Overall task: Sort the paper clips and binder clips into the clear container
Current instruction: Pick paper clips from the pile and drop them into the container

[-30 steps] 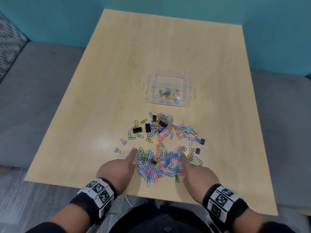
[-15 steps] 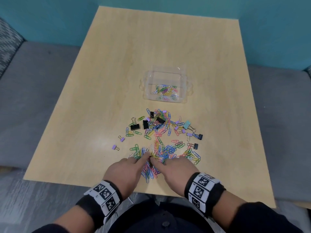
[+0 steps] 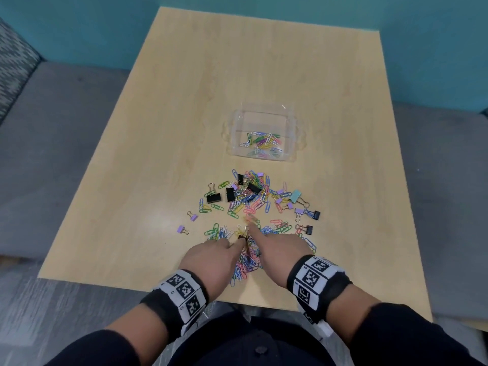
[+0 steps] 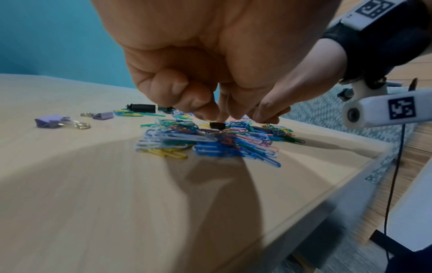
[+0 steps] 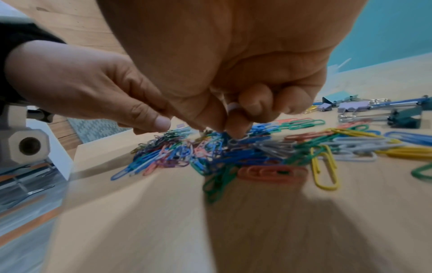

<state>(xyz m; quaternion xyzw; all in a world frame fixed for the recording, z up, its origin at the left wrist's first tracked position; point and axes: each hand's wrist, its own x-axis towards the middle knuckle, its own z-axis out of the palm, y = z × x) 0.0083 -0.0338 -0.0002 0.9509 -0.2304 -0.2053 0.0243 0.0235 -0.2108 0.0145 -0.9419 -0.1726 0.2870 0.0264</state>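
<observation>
A clear container stands mid-table with several coloured paper clips in it. Nearer me lies a heap of paper clips. My left hand has its fingers curled down onto the heap and pinches a small black binder clip. My right hand is just to its right, its fingers curled and its thumb and fingertip pinching paper clips at the top of the heap. The two hands almost touch.
Between heap and container lies a looser scatter of paper clips with black binder clips, a teal one and small lilac ones. The wooden table ends just under my wrists. Grey seating flanks it.
My hands stood apart at both sides of the heap, then came together over its middle. The heap has been drawn narrower, and the right forefinger has since reached a little further forward.
</observation>
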